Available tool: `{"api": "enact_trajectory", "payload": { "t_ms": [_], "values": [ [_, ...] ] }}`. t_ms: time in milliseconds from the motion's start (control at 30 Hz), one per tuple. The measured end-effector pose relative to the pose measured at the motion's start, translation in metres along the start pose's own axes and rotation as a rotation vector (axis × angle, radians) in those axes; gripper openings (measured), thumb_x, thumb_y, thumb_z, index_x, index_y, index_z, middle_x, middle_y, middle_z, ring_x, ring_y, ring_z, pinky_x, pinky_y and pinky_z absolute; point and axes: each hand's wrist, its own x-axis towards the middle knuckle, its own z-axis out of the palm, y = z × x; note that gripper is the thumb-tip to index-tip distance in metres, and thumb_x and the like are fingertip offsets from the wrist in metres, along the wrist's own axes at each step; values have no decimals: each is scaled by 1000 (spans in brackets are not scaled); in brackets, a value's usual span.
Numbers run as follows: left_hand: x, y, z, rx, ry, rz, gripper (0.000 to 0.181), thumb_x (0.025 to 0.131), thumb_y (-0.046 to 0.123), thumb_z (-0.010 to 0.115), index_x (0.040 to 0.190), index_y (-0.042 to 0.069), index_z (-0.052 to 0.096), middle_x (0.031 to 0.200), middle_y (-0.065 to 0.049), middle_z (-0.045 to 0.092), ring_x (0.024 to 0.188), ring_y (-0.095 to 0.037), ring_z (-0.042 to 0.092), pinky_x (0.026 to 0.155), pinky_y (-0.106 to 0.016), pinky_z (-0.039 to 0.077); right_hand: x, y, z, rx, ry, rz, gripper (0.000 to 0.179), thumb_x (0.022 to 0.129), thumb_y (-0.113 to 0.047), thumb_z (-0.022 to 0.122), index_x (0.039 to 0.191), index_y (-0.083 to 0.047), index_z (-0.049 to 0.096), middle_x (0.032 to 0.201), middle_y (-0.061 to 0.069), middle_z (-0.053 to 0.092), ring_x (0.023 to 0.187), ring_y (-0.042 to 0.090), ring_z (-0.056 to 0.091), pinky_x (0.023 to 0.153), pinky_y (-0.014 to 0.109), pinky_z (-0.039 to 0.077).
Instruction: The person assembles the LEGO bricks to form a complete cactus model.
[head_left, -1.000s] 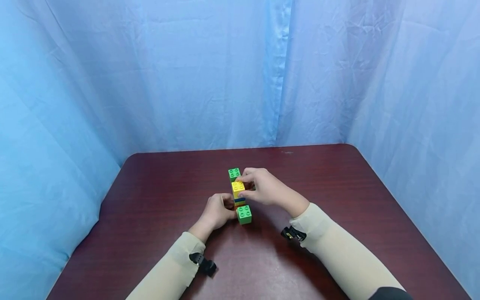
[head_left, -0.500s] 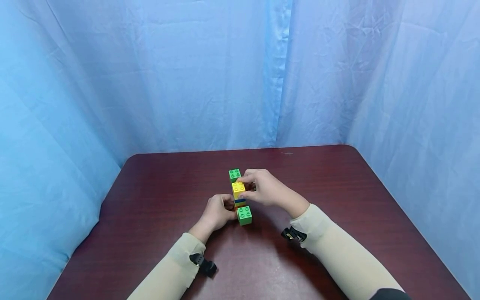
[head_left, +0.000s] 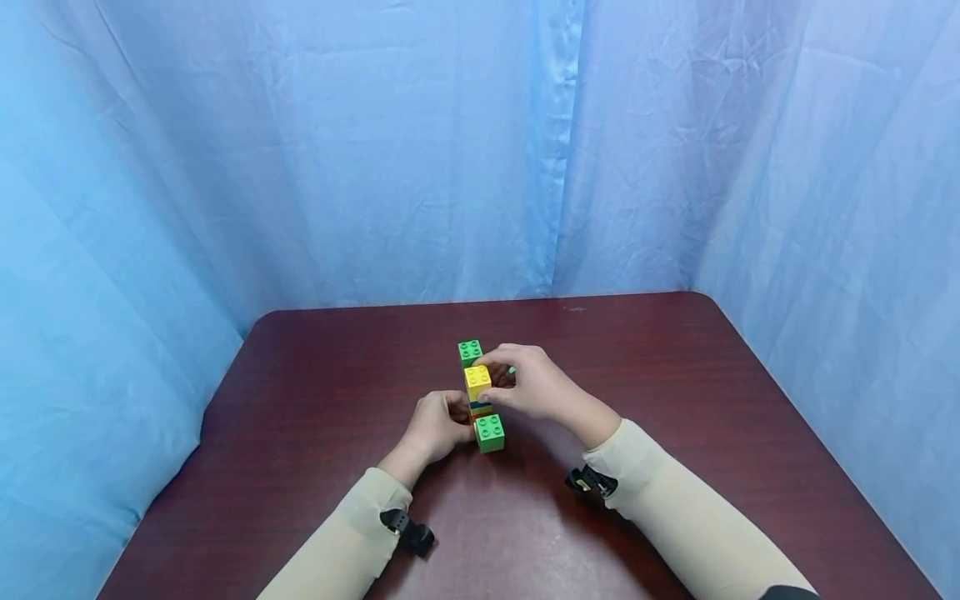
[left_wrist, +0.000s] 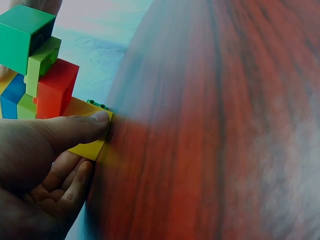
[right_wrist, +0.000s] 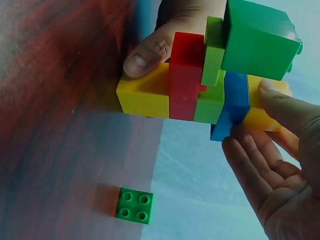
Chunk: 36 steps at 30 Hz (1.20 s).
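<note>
A stack of toy building bricks stands upright near the table's middle. Its yellow bottom brick [right_wrist: 145,92] is gripped by my left hand [head_left: 433,427], thumb on the near side. Above it come a red brick [right_wrist: 186,75], light green pieces [right_wrist: 210,102] and a blue brick [right_wrist: 235,107]. My right hand [head_left: 536,383] pinches the yellow top brick [head_left: 477,381] between thumb and fingers. A green brick [head_left: 490,433] juts out on the near side, and another green brick [head_left: 469,351] shows at the far side; what bears the far one is hidden.
A separate green brick [right_wrist: 135,205] lies studs up on the table [head_left: 337,358], beyond the stack in the right wrist view. Blue curtains [head_left: 405,150] hang around the table's back and sides. A black strapped device [head_left: 408,532] sits on each wrist.
My right hand has shifted very slightly toward me and right, still at the yellow top brick. The left hand keeps its grip. The whole head view has slid down a little.
</note>
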Motion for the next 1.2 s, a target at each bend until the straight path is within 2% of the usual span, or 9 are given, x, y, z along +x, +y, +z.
{"api": "enact_trajectory", "payload": {
  "t_ms": [167,300,467,567,733,933,1200],
  "values": [
    [2,0,1,-9,3,7,26,76,4,93,97,11,80,87,4,75,82,-10,70,75,-32,59,-3,8,0,97,15,33,42,83,-13,91,121,-14,73,101,-8,67,91,8,68,76,24,60],
    [3,0,2,-13,3,12,27,75,3,93,98,11,80,87,4,76,82,-10,70,76,-32,59,-5,18,-4,113,-22,53,49,81,-9,92,126,-14,72,109,-5,67,96,12,71,79,26,60],
    [3,0,1,-11,15,4,27,74,3,93,96,11,79,87,4,76,82,-10,69,77,-33,59,-5,38,-9,43,-79,74,52,81,-12,92,129,-12,70,116,5,67,106,24,71,84,32,61],
    [3,1,2,-12,17,1,27,74,3,93,96,11,79,87,4,75,83,-11,69,78,-34,59,-5,52,-13,-24,-59,80,53,82,-14,92,130,-9,70,120,10,68,109,26,69,88,42,60],
    [3,1,2,-4,12,-6,27,75,4,93,98,11,79,89,4,75,85,-12,69,79,-34,59,-1,69,-22,-133,-12,124,53,83,-15,91,132,-10,70,125,6,67,113,24,63,95,47,55],
    [4,0,2,-15,6,-10,27,76,5,93,99,12,79,91,4,75,87,-12,69,80,-35,59,6,81,-25,-132,-38,235,50,88,-16,87,134,-9,69,129,5,63,120,25,62,99,46,54],
    [5,-2,-1,-9,13,1,26,75,6,94,96,12,79,90,4,74,86,-11,69,81,-34,59,21,98,-14,-137,-53,309,46,86,-28,89,126,-14,71,120,3,64,108,21,65,91,43,57]
  ]
}}
